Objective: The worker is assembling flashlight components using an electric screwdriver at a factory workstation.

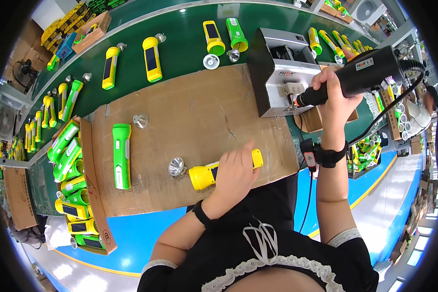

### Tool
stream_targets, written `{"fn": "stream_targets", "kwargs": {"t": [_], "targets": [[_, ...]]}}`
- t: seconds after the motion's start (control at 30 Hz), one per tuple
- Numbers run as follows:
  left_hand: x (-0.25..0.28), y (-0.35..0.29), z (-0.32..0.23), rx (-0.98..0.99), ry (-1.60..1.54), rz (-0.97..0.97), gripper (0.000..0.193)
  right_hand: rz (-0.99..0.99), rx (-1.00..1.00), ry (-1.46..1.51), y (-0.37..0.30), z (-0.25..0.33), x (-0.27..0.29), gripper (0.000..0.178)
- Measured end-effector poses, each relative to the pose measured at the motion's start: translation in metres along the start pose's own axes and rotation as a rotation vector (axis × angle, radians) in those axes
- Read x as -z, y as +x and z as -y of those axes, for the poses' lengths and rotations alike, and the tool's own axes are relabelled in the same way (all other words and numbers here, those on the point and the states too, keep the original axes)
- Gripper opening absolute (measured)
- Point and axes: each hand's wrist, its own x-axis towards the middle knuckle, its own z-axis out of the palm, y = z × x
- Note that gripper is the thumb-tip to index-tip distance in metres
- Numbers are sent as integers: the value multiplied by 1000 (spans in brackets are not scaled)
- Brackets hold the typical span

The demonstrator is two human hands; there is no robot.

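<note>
My left hand (234, 176) rests on a yellow flashlight body (204, 176) lying on the cardboard sheet (190, 112), its open end facing a loose silver reflector (176, 166). My right hand (337, 100) grips a black electric screwdriver (360, 74), whose orange-ringed tip points at the front of a grey metal box machine (282, 68). A green flashlight body (121, 155) lies to the left on the cardboard, with another silver reflector (140, 120) above it.
A cardboard box (85, 146) at the left holds several green and yellow flashlight bodies. More flashlights and reflectors lie along the green conveyor belt (180, 44) behind. A basket of parts (367, 151) sits at the right. The screwdriver's black cable (394, 104) hangs down.
</note>
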Motion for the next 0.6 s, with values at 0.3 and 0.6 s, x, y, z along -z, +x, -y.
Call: {"fn": "stream_targets", "kwargs": {"t": [0.3, 0.6], "targets": [[-7, -9, -2, -9, -5, -59, 66, 123, -96, 258, -73, 42, -6, 65], [-10, -9, -3, -10, -30, -77, 68, 282, -222, 280, -95, 40, -9, 62]]}}
